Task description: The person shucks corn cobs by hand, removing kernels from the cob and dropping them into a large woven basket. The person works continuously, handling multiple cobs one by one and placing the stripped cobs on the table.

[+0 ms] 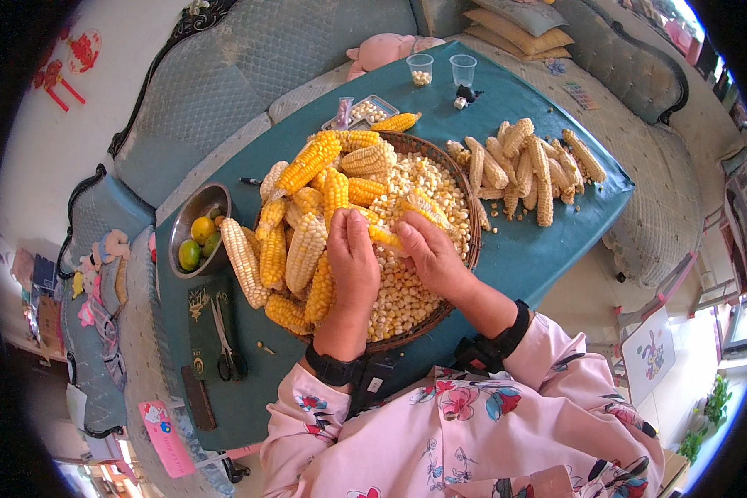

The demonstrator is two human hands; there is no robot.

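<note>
Both of my hands are over a round woven basket (pixel 475 239). Between them is a yellow corn ear (pixel 383 237), partly hidden by my fingers. My left hand (pixel 353 267) grips its left end, thumb uppermost. Thumb and fingers of my right hand (pixel 439 256) press on the other end. Just beyond the right hand is a partly shelled ear (pixel 424 208). Loose pale-yellow kernels (pixel 404 299) fill the basket's right side. Whole yellow and white ears, such as a white ear (pixel 307 252), are heaped on its left.
Bare cobs (pixel 529 168) are piled right of the basket on the green-covered table (pixel 535 255). To the left are a metal bowl (pixel 176 239) of fruit, scissors (pixel 225 342) and a dark box (pixel 202 311). Plastic cups (pixel 464 70) and a kernel tray (pixel 383 106) stand behind.
</note>
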